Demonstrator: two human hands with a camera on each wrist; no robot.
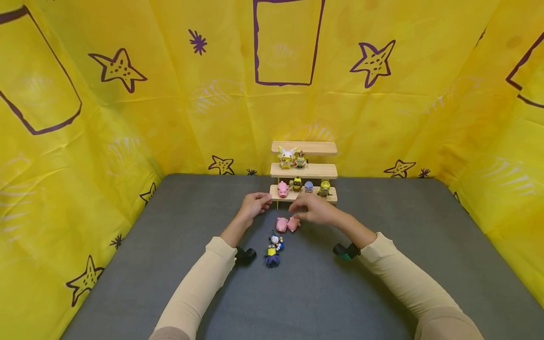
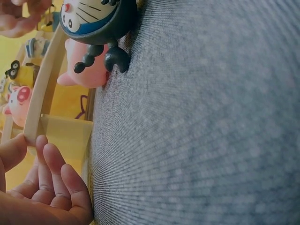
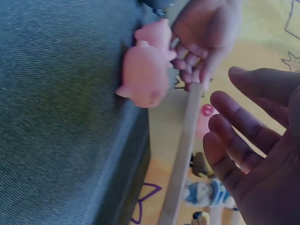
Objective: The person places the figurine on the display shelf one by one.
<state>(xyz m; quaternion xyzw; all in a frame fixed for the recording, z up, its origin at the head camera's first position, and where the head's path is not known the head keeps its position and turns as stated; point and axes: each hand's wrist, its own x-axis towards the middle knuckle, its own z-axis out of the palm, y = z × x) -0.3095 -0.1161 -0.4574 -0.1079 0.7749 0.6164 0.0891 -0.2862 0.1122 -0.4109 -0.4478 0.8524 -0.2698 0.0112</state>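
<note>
A small wooden tiered shelf point(image 1: 303, 170) stands at the back of the table. My left hand point(image 1: 255, 204) pinches the left end of its lowest tier between thumb and fingertips point(image 2: 41, 140). In front of that tier hovers my right hand point(image 1: 315, 208), its fingers loosely bent and holding nothing in the right wrist view. Just below it on the cloth lie two pink pig figures, a left one point(image 1: 282, 225) and a right one point(image 1: 293, 224). Nearer to me are a blue-and-white cat figure point(image 1: 276, 240) and a yellow minion figure point(image 1: 272, 257). Another pink pig point(image 1: 283, 190) sits on the lowest tier.
Beside the shelved pig stand a black-and-yellow figure point(image 1: 296, 183), a blue-capped figure point(image 1: 308, 187) and a yellow figure point(image 1: 325, 189). The middle tier bears a white-eared figure point(image 1: 286, 158) and a smaller figure point(image 1: 301, 159). Yellow printed cloth point(image 1: 280, 113) walls the grey table point(image 1: 191, 222).
</note>
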